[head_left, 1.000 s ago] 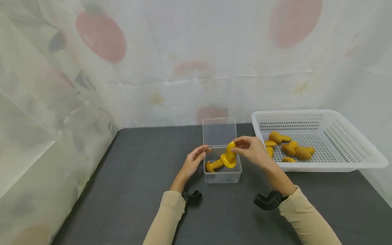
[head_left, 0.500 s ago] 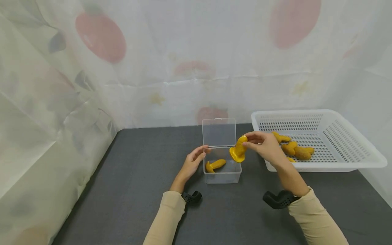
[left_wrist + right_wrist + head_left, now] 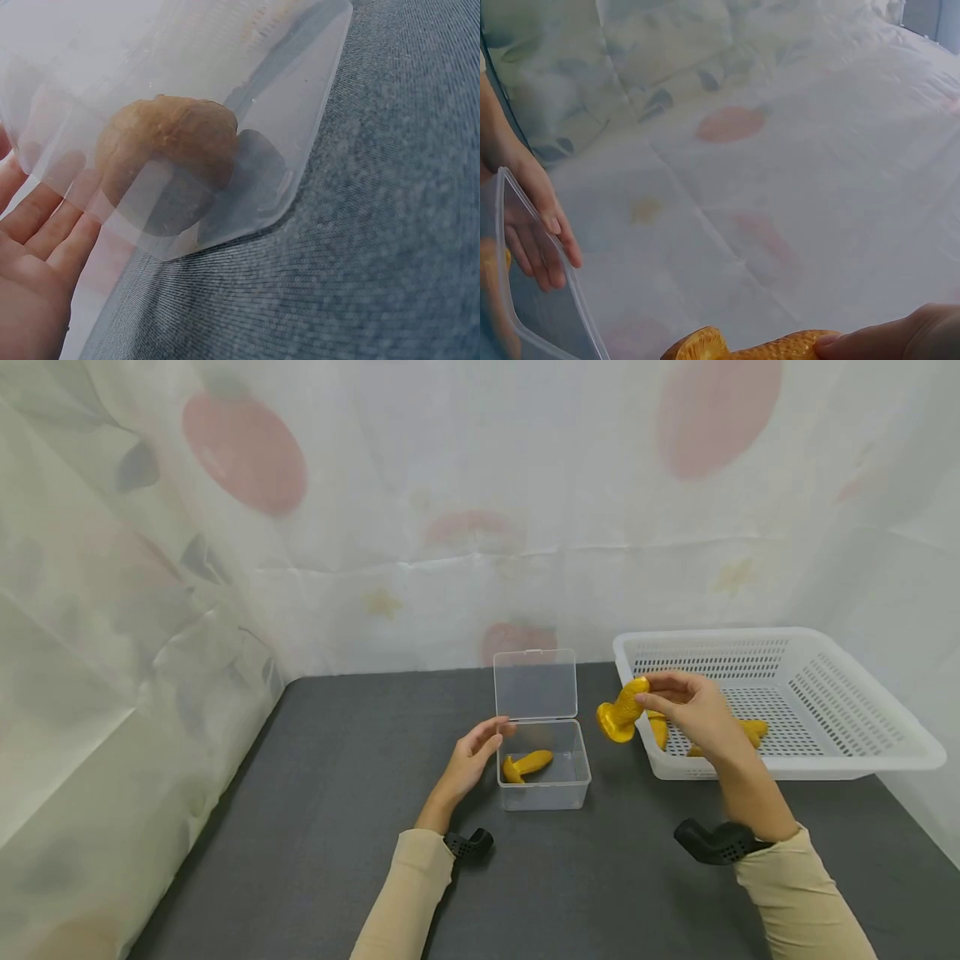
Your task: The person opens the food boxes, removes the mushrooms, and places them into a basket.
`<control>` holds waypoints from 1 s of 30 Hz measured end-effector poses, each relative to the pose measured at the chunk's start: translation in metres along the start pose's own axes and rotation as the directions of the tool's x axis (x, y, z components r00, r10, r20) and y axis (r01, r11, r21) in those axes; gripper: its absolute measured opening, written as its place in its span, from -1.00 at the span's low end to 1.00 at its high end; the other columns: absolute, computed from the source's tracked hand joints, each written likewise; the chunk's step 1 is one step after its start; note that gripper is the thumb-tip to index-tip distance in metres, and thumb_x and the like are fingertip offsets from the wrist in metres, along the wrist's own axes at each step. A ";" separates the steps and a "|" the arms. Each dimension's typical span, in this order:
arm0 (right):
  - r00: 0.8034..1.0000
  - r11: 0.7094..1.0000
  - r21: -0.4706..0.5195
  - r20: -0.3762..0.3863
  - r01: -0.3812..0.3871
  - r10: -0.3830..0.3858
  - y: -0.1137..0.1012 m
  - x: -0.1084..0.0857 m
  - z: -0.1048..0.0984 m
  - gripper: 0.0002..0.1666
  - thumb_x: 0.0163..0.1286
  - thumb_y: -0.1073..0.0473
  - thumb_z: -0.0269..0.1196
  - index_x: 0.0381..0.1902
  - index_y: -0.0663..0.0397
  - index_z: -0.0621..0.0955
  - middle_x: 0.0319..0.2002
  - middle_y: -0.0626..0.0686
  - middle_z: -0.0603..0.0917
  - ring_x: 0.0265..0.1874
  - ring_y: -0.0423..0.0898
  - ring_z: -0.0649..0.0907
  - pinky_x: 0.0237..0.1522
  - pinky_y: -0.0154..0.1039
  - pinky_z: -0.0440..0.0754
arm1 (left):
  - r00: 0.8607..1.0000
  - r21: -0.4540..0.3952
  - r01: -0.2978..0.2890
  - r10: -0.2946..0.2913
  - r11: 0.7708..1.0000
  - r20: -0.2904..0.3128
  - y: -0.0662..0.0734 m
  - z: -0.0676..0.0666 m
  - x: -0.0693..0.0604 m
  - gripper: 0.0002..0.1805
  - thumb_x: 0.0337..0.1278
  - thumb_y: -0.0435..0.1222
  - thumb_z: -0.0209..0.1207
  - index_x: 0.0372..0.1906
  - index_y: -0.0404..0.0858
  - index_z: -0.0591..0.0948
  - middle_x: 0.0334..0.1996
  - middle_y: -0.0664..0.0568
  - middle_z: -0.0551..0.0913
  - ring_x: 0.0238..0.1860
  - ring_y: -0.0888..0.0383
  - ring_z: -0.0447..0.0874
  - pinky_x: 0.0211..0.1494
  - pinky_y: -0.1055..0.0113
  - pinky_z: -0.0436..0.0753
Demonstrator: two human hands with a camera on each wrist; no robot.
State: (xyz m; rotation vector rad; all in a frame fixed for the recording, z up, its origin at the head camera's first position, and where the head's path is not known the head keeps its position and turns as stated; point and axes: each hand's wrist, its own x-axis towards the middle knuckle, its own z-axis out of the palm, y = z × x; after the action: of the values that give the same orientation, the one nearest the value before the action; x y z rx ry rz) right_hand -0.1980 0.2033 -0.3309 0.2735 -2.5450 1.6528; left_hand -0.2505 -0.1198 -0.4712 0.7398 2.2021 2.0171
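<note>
My right hand [image 3: 697,710] pinches a yellow mushroom [image 3: 622,713] by its stem, cap to the left, in the air by the left end of a white basket [image 3: 795,767]. The right wrist view has the same mushroom [image 3: 780,345] at its bottom edge. A clear plastic box [image 3: 546,797] stands on the table with its lid [image 3: 536,683] raised. One mushroom [image 3: 532,762] lies inside, also seen through the box wall as a brownish cap [image 3: 169,150]. At the box's left side rests my left hand [image 3: 468,764], its fingers [image 3: 49,225] nearly straight against the wall.
Several mushrooms lie in the perforated basket, partly hidden by my right hand and forearm; one [image 3: 657,729] shows at its left end. The dark table [image 3: 360,793] meets a printed white curtain [image 3: 450,593] at the back.
My right hand has carried its mushroom from above the box rightward to the basket's left end. The left hand and the mushroom in the box have stayed put.
</note>
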 end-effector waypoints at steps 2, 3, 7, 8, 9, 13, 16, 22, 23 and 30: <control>1.000 1.000 0.024 -0.023 0.016 -0.015 0.003 -0.001 -0.005 -0.57 0.37 0.16 0.24 0.08 0.35 0.53 -0.32 -0.56 0.60 -0.30 -0.57 0.63 -0.22 -0.61 0.62 | 1.000 0.004 0.002 -0.002 1.000 -0.001 0.000 0.000 0.000 -0.56 0.47 -0.30 -0.07 0.34 -0.36 0.36 0.24 -0.37 0.49 0.33 -0.24 0.40 0.48 -0.03 0.30; 0.999 0.999 0.032 -0.034 0.018 -0.016 0.004 -0.001 -0.007 -0.64 0.36 0.16 0.25 0.03 0.26 0.56 -0.32 -0.56 0.62 -0.30 -0.56 0.64 -0.26 -0.61 0.61 | 1.000 0.004 0.004 -0.004 1.000 -0.002 0.000 0.000 0.000 -0.56 0.47 -0.30 -0.07 0.34 -0.36 0.36 0.24 -0.37 0.49 0.33 -0.23 0.40 0.48 -0.02 0.30; 0.998 0.996 0.080 -0.067 0.024 -0.019 0.012 -0.002 -0.018 -0.82 0.35 0.21 0.25 -0.12 -0.14 0.59 -0.32 -0.52 0.65 -0.32 -0.53 0.67 -0.29 -0.60 0.63 | 1.000 0.014 0.002 -0.002 1.000 -0.002 0.001 0.000 0.000 -0.56 0.47 -0.31 -0.07 0.34 -0.35 0.36 0.24 -0.37 0.49 0.33 -0.23 0.41 0.48 0.01 0.32; 0.997 0.996 0.085 -0.077 0.027 -0.021 0.014 -0.003 -0.021 -0.81 0.35 0.22 0.25 -0.14 -0.21 0.58 -0.32 -0.51 0.65 -0.32 -0.53 0.67 -0.29 -0.61 0.62 | 1.000 0.016 0.001 -0.001 1.000 -0.003 0.001 0.000 0.000 -0.56 0.47 -0.31 -0.08 0.34 -0.36 0.36 0.24 -0.37 0.49 0.32 -0.22 0.41 0.48 0.02 0.33; 0.996 0.996 0.083 -0.090 0.026 -0.019 0.016 -0.003 -0.024 -0.78 0.35 0.22 0.25 -0.16 -0.27 0.57 -0.32 -0.52 0.65 -0.33 -0.54 0.66 -0.30 -0.61 0.62 | 1.000 0.017 0.001 -0.001 1.000 -0.004 0.001 0.000 0.000 -0.56 0.47 -0.31 -0.08 0.34 -0.36 0.36 0.24 -0.37 0.49 0.32 -0.22 0.42 0.48 0.03 0.33; 0.991 0.996 0.083 -0.136 0.019 -0.008 0.025 -0.004 -0.036 -0.73 0.35 0.24 0.24 -0.19 -0.37 0.57 -0.34 -0.53 0.64 -0.36 -0.57 0.65 -0.29 -0.65 0.60 | 1.000 0.017 -0.004 0.004 1.000 -0.005 0.002 0.000 0.000 -0.56 0.47 -0.31 -0.08 0.34 -0.38 0.35 0.23 -0.38 0.49 0.32 -0.23 0.42 0.48 0.07 0.35; 0.987 0.998 0.069 -0.159 0.000 0.011 0.030 -0.005 -0.045 -0.74 0.36 0.22 0.23 -0.19 -0.39 0.55 -0.36 -0.55 0.63 -0.38 -0.56 0.65 -0.29 -0.67 0.58 | 1.000 0.015 -0.002 0.002 1.000 -0.005 0.002 0.000 0.000 -0.56 0.47 -0.31 -0.08 0.34 -0.38 0.36 0.23 -0.38 0.49 0.32 -0.23 0.42 0.47 0.06 0.35; 0.979 0.998 0.005 -0.197 -0.055 0.055 0.040 -0.008 -0.063 -0.76 0.38 0.15 0.21 -0.17 -0.43 0.50 -0.38 -0.60 0.58 -0.42 -0.59 0.61 -0.33 -0.68 0.55 | 1.000 0.005 0.003 -0.003 1.000 -0.001 0.002 0.000 0.000 -0.57 0.47 -0.32 -0.08 0.34 -0.37 0.36 0.24 -0.37 0.49 0.33 -0.24 0.41 0.49 -0.04 0.29; 0.977 0.998 0.006 -0.202 -0.065 0.065 0.042 -0.008 -0.065 -0.76 0.39 0.15 0.21 -0.17 -0.43 0.50 -0.39 -0.61 0.58 -0.42 -0.59 0.61 -0.34 -0.68 0.55 | 1.000 0.002 0.003 -0.003 1.000 0.000 0.002 0.000 0.000 -0.57 0.47 -0.33 -0.08 0.34 -0.37 0.36 0.24 -0.37 0.49 0.34 -0.24 0.40 0.49 -0.05 0.28; 0.964 0.989 0.008 -0.225 -0.145 0.143 0.056 -0.010 -0.080 -0.80 0.38 0.12 0.22 -0.12 -0.33 0.49 -0.42 -0.61 0.56 -0.44 -0.59 0.60 -0.36 -0.69 0.54 | 1.000 -0.005 0.005 -0.005 1.000 0.003 0.003 0.000 0.000 -0.57 0.47 -0.32 -0.08 0.33 -0.38 0.36 0.24 -0.38 0.48 0.34 -0.25 0.40 0.48 -0.04 0.29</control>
State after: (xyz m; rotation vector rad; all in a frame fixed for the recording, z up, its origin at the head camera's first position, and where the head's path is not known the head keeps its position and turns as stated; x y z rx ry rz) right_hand -0.2011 0.2993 -0.3504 -0.0978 -2.4507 1.6146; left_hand -0.2493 -0.1198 -0.4685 0.7349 2.1950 2.0170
